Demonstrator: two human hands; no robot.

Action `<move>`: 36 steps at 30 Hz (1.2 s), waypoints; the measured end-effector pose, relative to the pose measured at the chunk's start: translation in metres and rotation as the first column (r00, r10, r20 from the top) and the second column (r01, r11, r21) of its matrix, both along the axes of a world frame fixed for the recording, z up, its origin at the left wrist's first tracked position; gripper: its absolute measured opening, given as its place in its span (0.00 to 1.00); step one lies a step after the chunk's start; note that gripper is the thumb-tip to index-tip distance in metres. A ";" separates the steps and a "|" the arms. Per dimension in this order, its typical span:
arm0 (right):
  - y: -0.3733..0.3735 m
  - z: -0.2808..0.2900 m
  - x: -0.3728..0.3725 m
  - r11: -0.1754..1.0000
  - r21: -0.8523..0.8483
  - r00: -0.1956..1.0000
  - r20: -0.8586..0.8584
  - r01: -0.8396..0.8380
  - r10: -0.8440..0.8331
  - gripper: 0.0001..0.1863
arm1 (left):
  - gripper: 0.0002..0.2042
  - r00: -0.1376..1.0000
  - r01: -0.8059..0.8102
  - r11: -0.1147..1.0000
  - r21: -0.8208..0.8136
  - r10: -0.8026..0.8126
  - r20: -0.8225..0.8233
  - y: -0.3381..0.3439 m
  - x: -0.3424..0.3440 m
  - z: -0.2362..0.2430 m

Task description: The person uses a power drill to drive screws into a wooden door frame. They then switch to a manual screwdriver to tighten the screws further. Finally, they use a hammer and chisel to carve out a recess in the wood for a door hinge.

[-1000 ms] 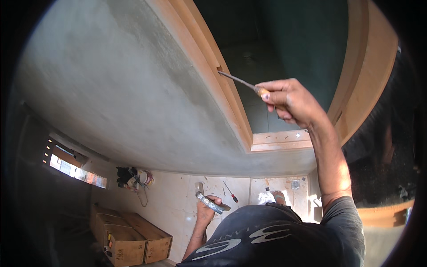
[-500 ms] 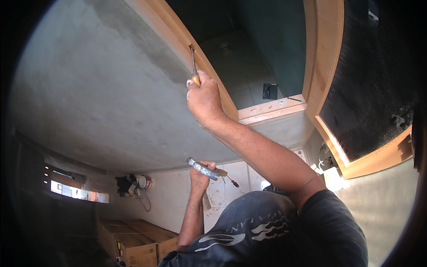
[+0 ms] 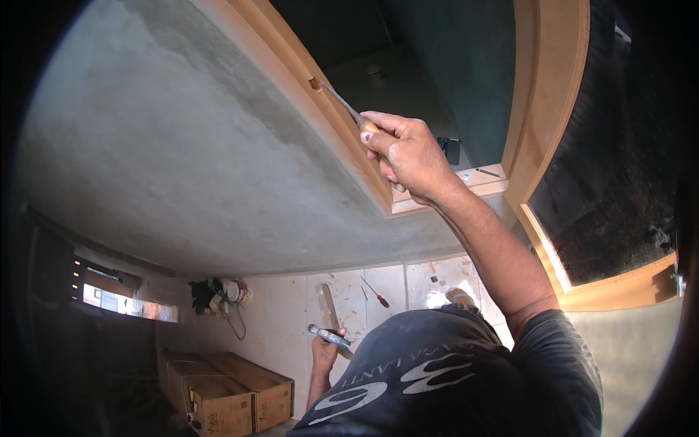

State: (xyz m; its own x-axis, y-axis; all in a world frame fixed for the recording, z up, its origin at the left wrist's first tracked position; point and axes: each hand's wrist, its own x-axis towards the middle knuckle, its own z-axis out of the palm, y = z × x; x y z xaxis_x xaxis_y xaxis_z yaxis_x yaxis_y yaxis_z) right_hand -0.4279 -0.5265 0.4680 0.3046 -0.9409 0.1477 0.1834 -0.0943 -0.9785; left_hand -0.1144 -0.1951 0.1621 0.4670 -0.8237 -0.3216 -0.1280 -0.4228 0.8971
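Note:
My right hand (image 3: 419, 156) is closed round the yellowish handle of a chisel (image 3: 342, 102). The chisel's blade slants up to the left, its tip beside a small rough notch (image 3: 314, 84) cut in the wooden frame (image 3: 348, 127). Lower down, near my body, my left hand (image 3: 322, 355) grips a hammer (image 3: 331, 336) with a worn metal head. The hammer is well apart from the chisel. Most of its handle is hidden by my hand and shirt.
A grey plastered wall (image 3: 204, 160) fills the left. A screwdriver (image 3: 376, 291), a wooden piece (image 3: 327, 306) and chips lie on the tiled floor. Cardboard boxes (image 3: 233, 397) stand lower left. A dark panel with a wooden edge (image 3: 561, 175) stands at the right.
My right hand has moved right and slightly down, tilting the chisel and bringing its tip out of the notch. My left hand has lowered the hammer toward my body.

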 end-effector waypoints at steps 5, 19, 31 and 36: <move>-0.014 -0.002 0.002 0.999 -0.028 1.000 0.008 -0.028 0.028 0.25 | 0.10 0.995 -0.057 0.997 0.054 0.061 -0.083 -0.004 -0.017 -0.028; -0.016 0.054 0.002 0.990 0.129 0.960 -0.266 -0.055 0.088 0.10 | 0.11 0.994 0.080 0.997 0.012 -0.078 -0.081 -0.050 -0.032 -0.037; 0.013 -0.003 0.068 0.983 -0.117 0.985 -0.085 0.138 -0.148 0.24 | 0.14 0.989 0.146 0.978 -0.146 -0.138 0.060 -0.121 -0.053 0.032; 0.003 0.006 0.034 0.987 -0.154 0.979 -0.188 0.050 -0.079 0.21 | 0.12 0.996 0.085 0.996 0.041 -0.086 0.008 -0.057 -0.036 -0.022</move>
